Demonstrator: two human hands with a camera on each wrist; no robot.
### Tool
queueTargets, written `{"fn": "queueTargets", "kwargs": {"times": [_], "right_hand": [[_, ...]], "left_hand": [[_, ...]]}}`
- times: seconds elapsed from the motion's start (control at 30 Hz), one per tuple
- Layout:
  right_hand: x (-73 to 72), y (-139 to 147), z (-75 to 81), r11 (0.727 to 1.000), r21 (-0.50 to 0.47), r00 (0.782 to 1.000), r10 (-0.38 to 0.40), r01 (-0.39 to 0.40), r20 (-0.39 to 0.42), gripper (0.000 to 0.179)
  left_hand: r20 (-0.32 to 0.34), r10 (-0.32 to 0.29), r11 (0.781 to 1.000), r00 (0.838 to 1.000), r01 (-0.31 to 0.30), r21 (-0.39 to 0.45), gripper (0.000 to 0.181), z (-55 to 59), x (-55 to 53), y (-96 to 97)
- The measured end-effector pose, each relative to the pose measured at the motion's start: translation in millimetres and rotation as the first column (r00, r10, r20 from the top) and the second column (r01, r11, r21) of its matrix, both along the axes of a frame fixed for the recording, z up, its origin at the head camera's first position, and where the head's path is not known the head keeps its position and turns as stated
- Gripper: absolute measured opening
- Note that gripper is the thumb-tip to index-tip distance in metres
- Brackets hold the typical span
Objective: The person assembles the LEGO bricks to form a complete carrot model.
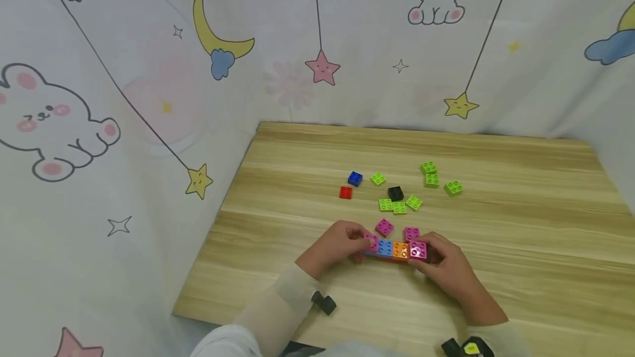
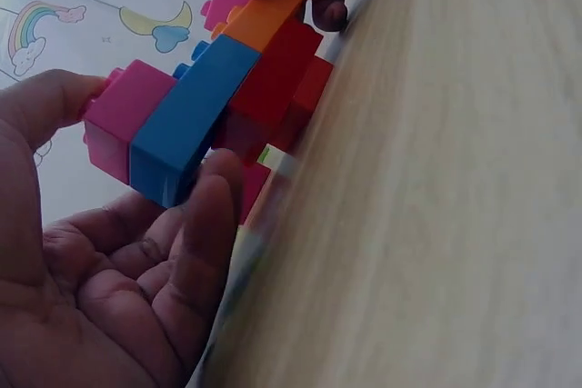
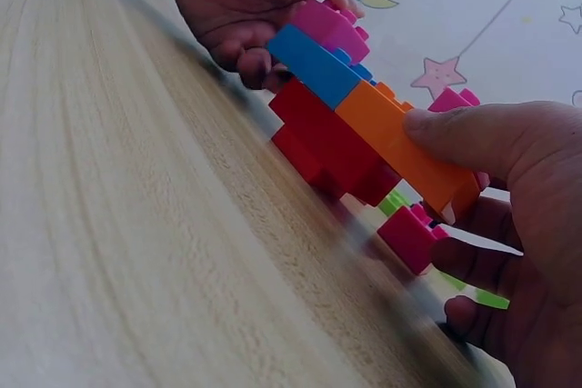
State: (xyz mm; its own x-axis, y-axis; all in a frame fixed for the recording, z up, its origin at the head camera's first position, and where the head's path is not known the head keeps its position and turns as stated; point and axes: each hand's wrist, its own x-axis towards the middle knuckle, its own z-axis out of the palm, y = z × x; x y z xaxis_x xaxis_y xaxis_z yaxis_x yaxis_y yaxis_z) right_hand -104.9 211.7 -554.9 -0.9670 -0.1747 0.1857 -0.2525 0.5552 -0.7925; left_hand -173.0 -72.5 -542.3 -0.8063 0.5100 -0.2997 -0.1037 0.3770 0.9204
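Both hands hold one assembly of toy building bricks. Its lower bricks are red (image 3: 329, 138); a blue brick (image 2: 193, 114) and an orange brick (image 3: 386, 138) lie side by side over them. One pink brick (image 2: 129, 114) tops the blue end and another pink brick (image 1: 418, 250) tops the orange end. My left hand (image 1: 341, 242) pinches the pink and blue end, its fingers partly beneath. At the other end, my right hand (image 1: 446, 263) grips the orange brick, with the thumb along its side.
Two loose pink bricks, one at the left (image 1: 384, 227) and one at the right (image 1: 411, 233), lie just beyond the assembly. Farther back on the wooden table (image 1: 278, 180) are several green bricks (image 1: 432, 180), a black brick (image 1: 395, 193), a blue brick (image 1: 355, 179) and a red brick (image 1: 345, 193). A printed curtain (image 1: 377, 92) borders the table.
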Motion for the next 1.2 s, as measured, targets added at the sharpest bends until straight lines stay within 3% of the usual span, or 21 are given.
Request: {"fn": "queueTargets", "kwargs": {"times": [0.13, 0.27, 0.37, 0.43, 0.57, 0.67, 0.77, 0.9, 1.03, 1.13, 1.2], "right_hand": [[0.9, 3.6, 0.6, 1.0, -0.009, 1.0, -0.005, 0.005, 0.02, 0.03], [-3.4, 12.9, -1.8, 0.995, -0.017, 0.995, -0.099, 0.099, 0.025, 0.019], [-13.2, 21.5, -6.0, 0.991, 0.011, 0.991, -0.131, 0.132, -0.015, 0.022], [-21.7, 26.0, -9.7, 0.994, 0.068, 0.995, -0.086, 0.09, -0.06, 0.03], [-37.2, 29.7, -18.3, 0.979, 0.189, 0.985, 0.099, -0.072, -0.139, 0.051], [-44.4, 28.2, -21.7, 0.956, 0.246, 0.957, 0.209, -0.157, -0.2, 0.052], [-47.1, 25.4, -22.1, 0.95, 0.262, 0.947, 0.232, -0.17, -0.224, 0.045], [-45.7, 23.7, -19.4, 0.963, 0.24, 0.97, 0.169, -0.125, -0.173, 0.038], [-41.3, 25.2, -12.4, 0.983, 0.179, 0.988, 0.0, 0.028, -0.157, 0.035], [-36.4, 25.4, -3.1, 0.986, 0.064, 0.966, -0.14, 0.157, -0.217, 0.037], [-31.6, 21.7, 4.3, 0.988, 0.008, 0.949, -0.148, 0.156, -0.279, 0.04]], "left_hand": [[-0.14, -0.058, 0.997, 0.988, 0.05, -0.064, 0.029, -3.7, -0.5, -2.2], [-0.3, -0.136, 0.987, 0.944, 0.103, -0.125, 0.048, -4.3, -0.5, -5.5], [-0.366, -0.173, 0.981, 0.914, 0.125, -0.15, 0.053, -4.7, -0.4, -7.2], [-0.392, -0.184, 0.978, 0.901, 0.128, -0.165, 0.052, -5.1, -0.6, -7.4], [-0.415, -0.192, 0.978, 0.889, 0.14, -0.152, 0.045, -5.5, -1.4, -7.3], [-0.418, -0.188, 0.981, 0.889, 0.148, -0.125, 0.04, -5.5, -2.2, -6.8], [-0.414, -0.181, 0.983, 0.892, 0.15, -0.107, 0.036, -6.2, -2.3, -6.7], [-0.411, -0.177, 0.984, 0.894, 0.146, -0.104, 0.034, -7.6, -1.6, -7.6], [-0.438, -0.18, 0.983, 0.881, 0.149, -0.106, 0.033, -8.5, -1.6, -8.2], [-0.468, -0.184, 0.983, 0.864, 0.154, -0.102, 0.033, -9.8, -2.6, -7.4], [-0.479, -0.187, 0.982, 0.858, 0.161, -0.096, 0.033, -11.0, -3.0, -6.4]]}}
